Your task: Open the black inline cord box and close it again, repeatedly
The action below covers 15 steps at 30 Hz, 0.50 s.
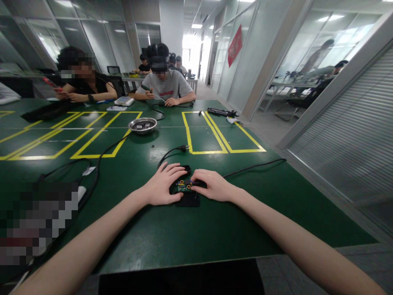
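A small black device (188, 199) with an exposed green circuit board (183, 187) lies on the green table (196, 229) in front of me. My left hand (162, 184) rests on its left side, fingers curled over the top edge. My right hand (212, 185) holds its right side, fingers pressed against the board. A black cable with a plug (183, 148) runs away from the device toward the middle of the table.
A metal bowl (142, 125) with small parts stands further back. Yellow tape boxes (211, 135) mark the tabletop. Two people sit working at the far edge. Black cables (101, 157) trail across the left side. A black tool (221, 112) lies far right.
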Motion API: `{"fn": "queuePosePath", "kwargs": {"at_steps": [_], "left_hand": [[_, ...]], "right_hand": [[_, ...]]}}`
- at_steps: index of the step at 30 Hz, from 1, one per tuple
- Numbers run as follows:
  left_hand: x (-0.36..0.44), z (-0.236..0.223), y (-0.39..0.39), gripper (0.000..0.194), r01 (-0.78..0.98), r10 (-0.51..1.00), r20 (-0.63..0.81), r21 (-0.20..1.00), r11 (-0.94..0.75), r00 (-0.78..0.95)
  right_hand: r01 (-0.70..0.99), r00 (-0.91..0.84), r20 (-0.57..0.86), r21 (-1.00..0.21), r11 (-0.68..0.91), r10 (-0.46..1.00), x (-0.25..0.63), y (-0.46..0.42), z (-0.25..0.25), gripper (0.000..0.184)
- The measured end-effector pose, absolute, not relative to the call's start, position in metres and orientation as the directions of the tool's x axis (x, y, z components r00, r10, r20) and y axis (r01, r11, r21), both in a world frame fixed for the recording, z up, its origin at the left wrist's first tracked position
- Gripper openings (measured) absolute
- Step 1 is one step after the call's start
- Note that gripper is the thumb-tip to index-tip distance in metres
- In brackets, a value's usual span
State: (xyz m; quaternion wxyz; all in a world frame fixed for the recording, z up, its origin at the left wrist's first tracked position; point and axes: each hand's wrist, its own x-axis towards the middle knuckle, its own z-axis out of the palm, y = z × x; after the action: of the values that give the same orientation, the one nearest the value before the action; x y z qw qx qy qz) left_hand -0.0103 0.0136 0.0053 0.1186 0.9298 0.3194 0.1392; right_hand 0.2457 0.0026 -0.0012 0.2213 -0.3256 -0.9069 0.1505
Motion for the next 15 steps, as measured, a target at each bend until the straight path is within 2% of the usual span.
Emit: {"fn": "queuePosePath", "kwargs": {"at_steps": [3, 7, 10, 12, 15], "left_hand": [[-0.009, 0.0047, 0.0129, 0.073, 0.564, 0.634, 0.178, 0.323, -0.76, 0.752], [-0.0069, 0.0031, 0.0126, 0.07, 0.583, 0.656, 0.175, 0.332, -0.742, 0.735], [-0.0063, 0.003, 0.0125, 0.072, 0.58, 0.654, 0.181, 0.332, -0.744, 0.735], [-0.0075, 0.0048, 0.0124, 0.072, 0.559, 0.64, 0.223, 0.333, -0.759, 0.735], [-0.0127, 0.0106, 0.0132, 0.054, 0.536, 0.632, 0.332, 0.341, -0.773, 0.701]], "right_hand": [[0.519, -0.685, 0.312, -0.426, 0.742, 0.658, 0.2447, 0.0019, -0.0005, 0.002], [0.5, -0.686, 0.32, -0.447, 0.742, 0.654, 0.2454, 0.0005, 0.0013, 0.007], [0.493, -0.681, 0.325, -0.457, 0.74, 0.656, 0.2464, 0.0003, 0.0005, 0.019], [0.492, -0.667, 0.334, -0.473, 0.731, 0.666, 0.2467, 0.0008, -0.0009, 0.02], [0.483, -0.65, 0.351, -0.493, 0.723, 0.674, 0.2466, 0.0016, -0.0025, 0.015]]}}
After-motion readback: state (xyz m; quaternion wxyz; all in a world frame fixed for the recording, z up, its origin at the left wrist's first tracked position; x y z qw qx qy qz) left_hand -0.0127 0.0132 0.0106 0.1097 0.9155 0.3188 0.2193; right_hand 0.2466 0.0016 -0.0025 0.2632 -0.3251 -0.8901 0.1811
